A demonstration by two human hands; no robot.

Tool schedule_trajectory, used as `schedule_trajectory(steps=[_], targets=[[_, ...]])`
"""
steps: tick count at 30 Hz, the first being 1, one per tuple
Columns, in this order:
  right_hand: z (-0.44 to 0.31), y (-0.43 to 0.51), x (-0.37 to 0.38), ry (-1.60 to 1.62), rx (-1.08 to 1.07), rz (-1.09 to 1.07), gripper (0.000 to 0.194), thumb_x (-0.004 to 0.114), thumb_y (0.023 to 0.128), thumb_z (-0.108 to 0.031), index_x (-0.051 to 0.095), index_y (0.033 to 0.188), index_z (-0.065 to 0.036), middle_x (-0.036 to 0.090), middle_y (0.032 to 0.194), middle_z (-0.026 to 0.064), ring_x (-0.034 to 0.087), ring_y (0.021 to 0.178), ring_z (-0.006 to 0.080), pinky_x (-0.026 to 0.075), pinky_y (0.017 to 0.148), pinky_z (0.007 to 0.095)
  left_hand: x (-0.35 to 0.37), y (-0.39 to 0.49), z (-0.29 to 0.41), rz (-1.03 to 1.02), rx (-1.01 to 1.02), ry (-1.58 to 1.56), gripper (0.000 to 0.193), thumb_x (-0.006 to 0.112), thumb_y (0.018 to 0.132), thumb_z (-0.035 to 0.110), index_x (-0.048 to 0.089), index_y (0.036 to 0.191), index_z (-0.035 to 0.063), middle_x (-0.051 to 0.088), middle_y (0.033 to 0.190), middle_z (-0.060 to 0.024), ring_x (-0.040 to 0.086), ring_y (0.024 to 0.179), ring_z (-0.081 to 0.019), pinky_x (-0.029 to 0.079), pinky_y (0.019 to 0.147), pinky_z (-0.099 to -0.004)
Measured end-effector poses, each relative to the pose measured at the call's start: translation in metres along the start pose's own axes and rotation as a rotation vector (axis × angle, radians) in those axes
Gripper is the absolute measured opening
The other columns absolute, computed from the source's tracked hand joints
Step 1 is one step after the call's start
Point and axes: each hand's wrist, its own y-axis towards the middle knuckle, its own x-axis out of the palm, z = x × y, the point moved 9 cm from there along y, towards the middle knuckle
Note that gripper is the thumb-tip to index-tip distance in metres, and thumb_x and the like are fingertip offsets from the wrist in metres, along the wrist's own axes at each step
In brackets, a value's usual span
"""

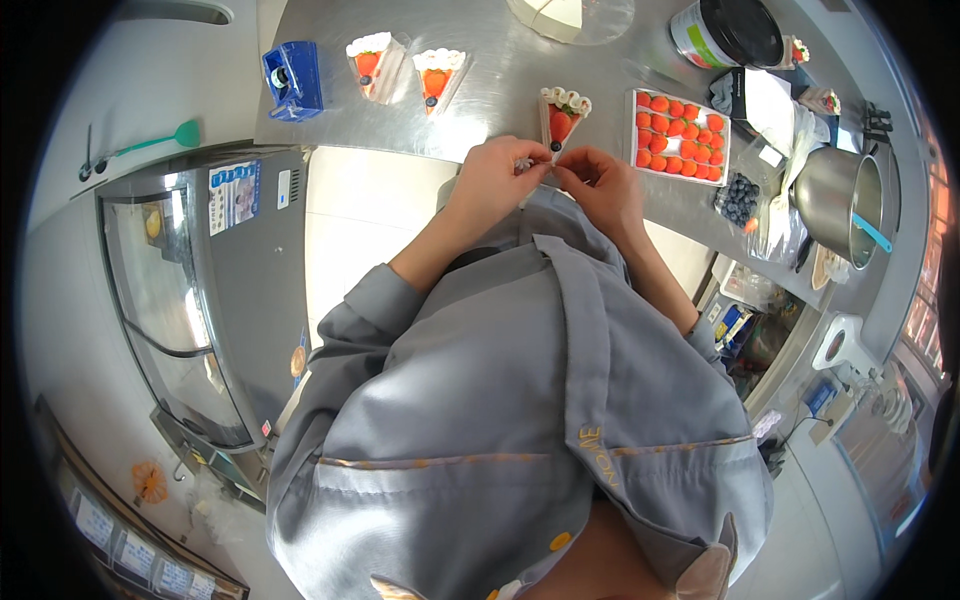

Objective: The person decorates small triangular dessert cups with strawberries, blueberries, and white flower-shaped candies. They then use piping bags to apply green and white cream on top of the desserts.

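A wedge of cream cake (561,124) topped with piped cream, strawberry and a blueberry stands near the front edge of the steel table. At its pointed end my left hand (504,171) and my right hand (600,184) meet, fingertips pinched together around a small, pale piece too small to identify. A little silvery item (523,163) also shows between the fingers of my left hand. Two more cake slices (373,67) (438,81) in clear wrap stand farther left. To the right lies a white tray of strawberries (679,136).
A blue tape dispenser (294,81) sits at the table's left end. Part of a white cake (551,16) is at the back. On the right are a black-lidded tub (724,34), blueberries (739,199) in clear plastic, and a steel pot (836,199) with a blue-handled utensil.
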Motion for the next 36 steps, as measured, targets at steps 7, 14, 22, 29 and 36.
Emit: schedule_trajectory(steps=[7,14,22,29,36], targets=[[0.032,0.001,0.005,0.279,0.188,-0.067,0.013,0.063,0.078,-0.014,0.063,0.082,-0.002,0.062,0.071,0.0013,0.058,0.063,0.0072,0.045,0.057,0.0208,0.0,-0.002,0.011,0.017,0.073,0.028,0.016,0.06,0.08,0.012,0.062,0.092,0.0012,0.063,0.081,-0.0076,0.058,0.065,-0.014,0.045,0.061,-0.0245],[0.037,0.047,-0.066,0.167,0.177,0.226,0.022,0.062,0.077,-0.022,0.064,0.087,-0.003,0.057,0.075,0.0011,0.05,0.066,0.0086,0.041,0.059,0.0224,-0.009,0.002,-0.014,0.02,-0.141,-0.117,0.016,0.059,0.083,0.013,0.063,0.094,0.0032,0.062,0.074,0.0001,0.051,0.065,-0.0041,0.041,0.059,-0.0192],[0.026,0.084,-0.047,-0.248,-0.029,0.163,0.02,0.066,0.073,-0.023,0.066,0.086,-0.008,0.042,0.077,0.0011,0.045,0.07,0.012,0.039,0.062,0.0255,-0.006,0.0,-0.015,0.071,-0.023,-0.122,0.016,0.06,0.079,0.011,0.062,0.092,0.0035,0.064,0.077,-0.0062,0.053,0.055,-0.0094,0.043,0.054,-0.0233],[0.022,0.087,-0.046,-0.306,-0.059,0.177,0.02,0.065,0.07,-0.023,0.067,0.084,-0.009,0.048,0.082,0.007,0.05,0.075,0.0182,0.042,0.068,0.0295,-0.01,-0.002,-0.019,0.08,-0.045,-0.116,0.016,0.059,0.079,0.011,0.062,0.092,0.0031,0.064,0.078,-0.0063,0.053,0.056,-0.0094,0.044,0.054,-0.0234],[0.018,0.088,-0.044,-0.303,-0.066,0.172,0.02,0.065,0.071,-0.022,0.066,0.086,-0.008,0.045,0.078,0.0021,0.045,0.071,0.0129,0.039,0.065,0.0255,-0.011,-0.003,-0.02,0.091,-0.065,-0.135,0.016,0.06,0.078,0.011,0.062,0.092,0.0029,0.064,0.079,-0.0061,0.053,0.056,-0.01,0.044,0.054,-0.0235]])
